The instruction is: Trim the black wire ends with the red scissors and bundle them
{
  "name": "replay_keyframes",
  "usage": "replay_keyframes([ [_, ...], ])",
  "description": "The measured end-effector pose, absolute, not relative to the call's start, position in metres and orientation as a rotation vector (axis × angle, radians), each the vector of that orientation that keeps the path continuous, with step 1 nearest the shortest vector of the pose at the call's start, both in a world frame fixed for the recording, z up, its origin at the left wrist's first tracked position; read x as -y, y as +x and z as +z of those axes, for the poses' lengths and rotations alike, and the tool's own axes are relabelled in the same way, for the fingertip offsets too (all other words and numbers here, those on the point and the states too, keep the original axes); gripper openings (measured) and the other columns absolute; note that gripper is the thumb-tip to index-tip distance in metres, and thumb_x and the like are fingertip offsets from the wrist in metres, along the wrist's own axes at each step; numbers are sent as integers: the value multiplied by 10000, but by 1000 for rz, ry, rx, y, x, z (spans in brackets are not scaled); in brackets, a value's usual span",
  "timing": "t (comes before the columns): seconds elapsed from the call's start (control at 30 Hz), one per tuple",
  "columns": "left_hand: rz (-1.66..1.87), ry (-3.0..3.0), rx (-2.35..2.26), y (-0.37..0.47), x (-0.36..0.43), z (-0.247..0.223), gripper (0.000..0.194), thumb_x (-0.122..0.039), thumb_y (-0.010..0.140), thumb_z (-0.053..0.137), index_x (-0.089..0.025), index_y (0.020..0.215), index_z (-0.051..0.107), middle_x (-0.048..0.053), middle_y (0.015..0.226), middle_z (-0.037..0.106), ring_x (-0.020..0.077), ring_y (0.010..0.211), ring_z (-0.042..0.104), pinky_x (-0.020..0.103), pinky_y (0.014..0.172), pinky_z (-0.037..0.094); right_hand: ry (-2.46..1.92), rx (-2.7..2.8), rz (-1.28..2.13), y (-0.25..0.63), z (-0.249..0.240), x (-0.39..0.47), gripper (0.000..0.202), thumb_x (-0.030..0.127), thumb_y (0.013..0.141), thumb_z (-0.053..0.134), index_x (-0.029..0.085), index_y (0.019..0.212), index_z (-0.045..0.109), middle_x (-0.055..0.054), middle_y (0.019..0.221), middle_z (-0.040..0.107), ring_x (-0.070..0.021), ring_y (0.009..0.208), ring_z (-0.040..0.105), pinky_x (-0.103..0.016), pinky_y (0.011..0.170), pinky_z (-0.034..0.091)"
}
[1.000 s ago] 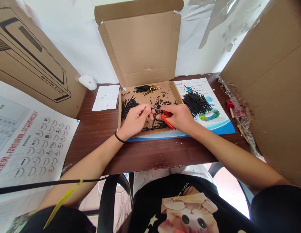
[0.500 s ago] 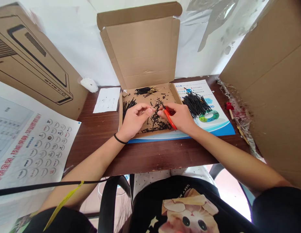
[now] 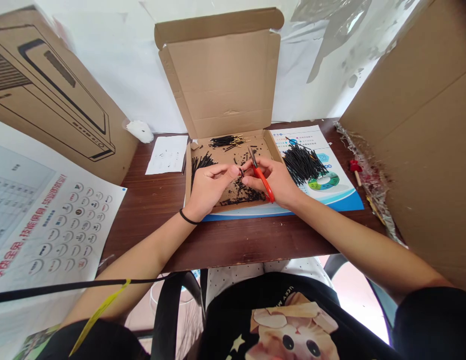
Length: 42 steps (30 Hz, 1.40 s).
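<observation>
Over the tray of an open cardboard box (image 3: pixel 233 206), my left hand (image 3: pixel 212 185) pinches a thin black strand (image 3: pixel 241 172) between thumb and forefinger. My right hand (image 3: pixel 280 182) grips red-handled scissors (image 3: pixel 263 182), their blades pointing away from me. Its thumb and fingertips come close to the strand; whether they touch it I cannot tell. Black scraps (image 3: pixel 238 192) litter the tray beneath both hands. Black sticks with gold-coloured ends (image 3: pixel 228 141) lie at the tray's back, and another black bundle (image 3: pixel 202 162) sits at its left side.
Right of the box, a large pile of black sticks (image 3: pixel 304 162) rests on a printed sheet (image 3: pixel 340 195). A small white paper (image 3: pixel 167 155) lies left. Cardboard walls (image 3: pixel 413 125) stand at both sides, and the box lid (image 3: pixel 225 80) is raised behind. A red-headed object (image 3: pixel 355 167) lies far right.
My hands have come together, and the black strand now shows between the fingertips. The scissors have turned slightly more upright in my right hand, with their blades in fuller view.
</observation>
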<state>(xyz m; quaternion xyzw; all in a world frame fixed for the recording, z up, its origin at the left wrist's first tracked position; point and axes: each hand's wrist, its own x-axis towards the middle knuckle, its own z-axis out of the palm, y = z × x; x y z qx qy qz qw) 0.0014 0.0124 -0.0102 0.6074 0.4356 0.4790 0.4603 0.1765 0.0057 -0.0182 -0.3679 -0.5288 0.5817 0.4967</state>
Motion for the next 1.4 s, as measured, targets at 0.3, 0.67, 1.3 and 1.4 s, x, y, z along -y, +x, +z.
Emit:
replay_keyframes([
  [0.3,1066,2154,-1454,-9,-20,-13,129,-269,804,707,-183,896,734,28,827,693,177,785,599,321,747,470,-886,1288,1317,180,-16,-5,483,388,484,922,225,834,633,42,752,632,-120,720,612,-282,715,524],
  [0.67,1218,2231,-1419,-7,-15,-9,182,-302,842,685,-219,999,723,52,1029,634,217,1019,572,403,941,474,-839,1274,1415,181,-18,-4,474,320,484,939,234,854,655,51,744,650,-122,755,655,-260,752,532],
  [1.3,1224,1999,-978,-3,-9,-7,269,-484,831,685,-220,865,725,58,920,668,168,866,609,321,776,491,-917,1407,1353,177,-17,-2,475,440,524,901,213,818,605,25,765,627,-131,719,594,-296,730,523],
  [1.4,1208,2002,-968,-2,-8,-6,260,-466,840,680,-208,848,712,57,897,668,168,849,603,315,752,479,-920,1421,1344,176,-13,-1,449,416,531,904,205,804,616,37,743,596,-104,664,541,-275,703,508],
])
